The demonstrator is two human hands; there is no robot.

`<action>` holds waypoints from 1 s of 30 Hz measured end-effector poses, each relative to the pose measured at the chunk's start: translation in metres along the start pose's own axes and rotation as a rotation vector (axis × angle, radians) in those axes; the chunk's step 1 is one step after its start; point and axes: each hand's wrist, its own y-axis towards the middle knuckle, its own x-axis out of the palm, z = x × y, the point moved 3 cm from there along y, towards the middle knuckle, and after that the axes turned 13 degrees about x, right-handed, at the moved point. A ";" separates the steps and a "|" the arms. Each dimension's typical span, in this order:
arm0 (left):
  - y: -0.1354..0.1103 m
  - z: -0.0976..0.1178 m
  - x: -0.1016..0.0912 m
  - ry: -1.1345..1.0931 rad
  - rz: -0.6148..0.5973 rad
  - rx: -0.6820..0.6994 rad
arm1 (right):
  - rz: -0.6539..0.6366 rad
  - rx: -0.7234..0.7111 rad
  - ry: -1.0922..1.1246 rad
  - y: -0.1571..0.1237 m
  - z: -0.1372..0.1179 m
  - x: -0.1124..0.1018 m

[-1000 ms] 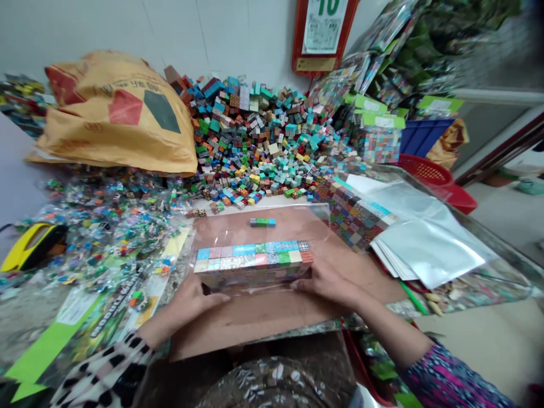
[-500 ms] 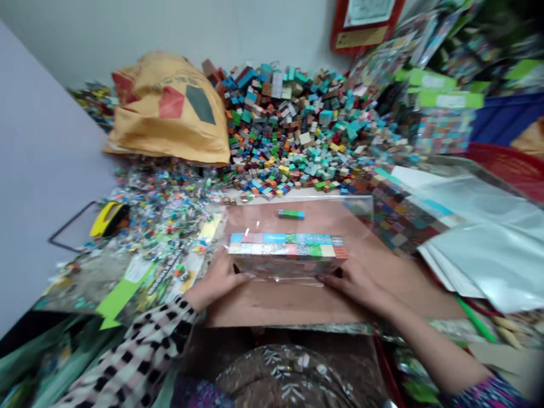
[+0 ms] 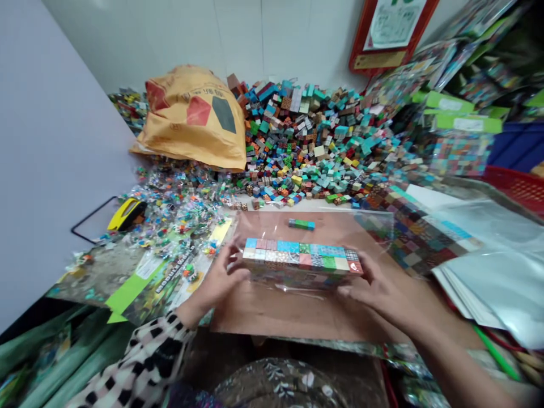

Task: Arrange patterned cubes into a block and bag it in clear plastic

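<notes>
A block of cubes (image 3: 301, 258) is being held over the middle of the brown board (image 3: 297, 314), and it is being gripped from both ends. The left hand (image 3: 221, 277) is being pressed to the block's left end, fingers half curled round it and thumb on the near side. The right hand (image 3: 378, 289) is being clamped to the right end in the same way, fingers bent and closed on the cubes. A clear bag (image 3: 369, 224) is being wrapped loosely about the block. Whether the block is being rested on the board or kept just above it cannot be told. A short strip of cubes (image 3: 301, 224) is being left at the board's far edge, and a loose pile of cubes (image 3: 306, 141) is being kept beyond the board.
</notes>
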 end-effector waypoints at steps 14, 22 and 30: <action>0.051 0.074 0.018 -0.398 0.433 0.108 | 0.194 -0.158 0.380 0.008 -0.053 0.004; 0.047 0.071 0.018 -0.441 0.544 0.234 | 0.246 -0.268 0.301 0.005 -0.052 -0.004; 0.045 0.070 0.011 -0.388 0.501 0.209 | 0.242 -0.230 0.391 0.005 -0.051 0.001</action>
